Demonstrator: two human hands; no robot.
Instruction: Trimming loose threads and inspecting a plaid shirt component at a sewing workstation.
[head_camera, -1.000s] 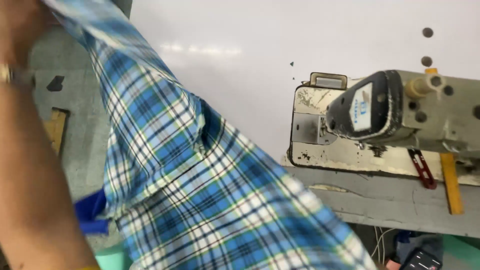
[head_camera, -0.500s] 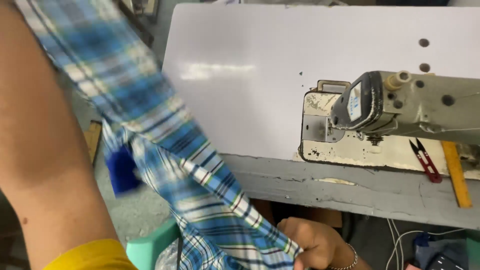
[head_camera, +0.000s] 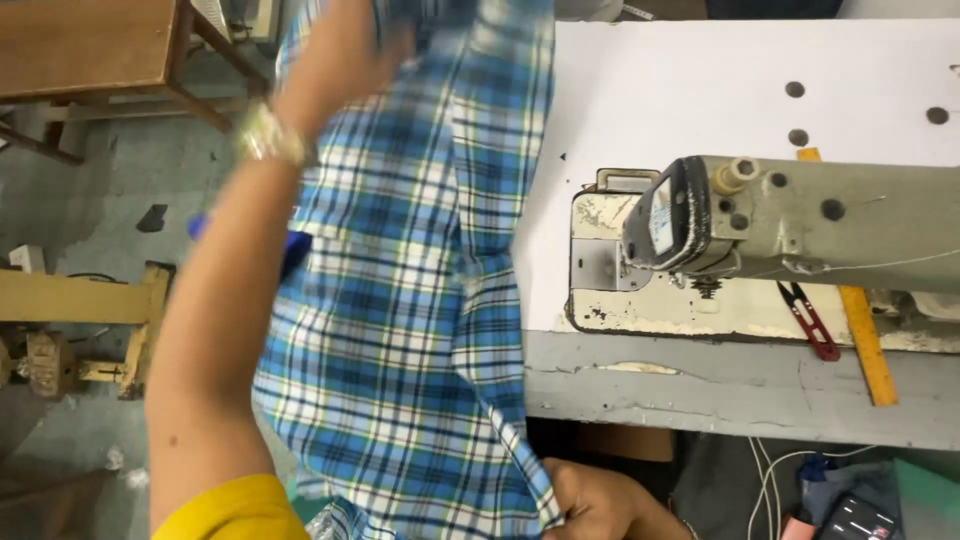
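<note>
The left hand (head_camera: 345, 50), raised at 11 o'clock, has its fingers closed on the top of the blue checked cloth (head_camera: 410, 330), which hangs beside the white sewing table (head_camera: 690, 90), while the right hand (head_camera: 600, 505) at 6 o'clock pinches its lower edge.

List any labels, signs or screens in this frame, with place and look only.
Label: on the end face of the sewing machine head, small upright rectangle, pale blue and white on a dark plate.
Screen: bottom right under the table, dark rectangle with faint light marks, partly cut off.
No packages or signs show.
</note>
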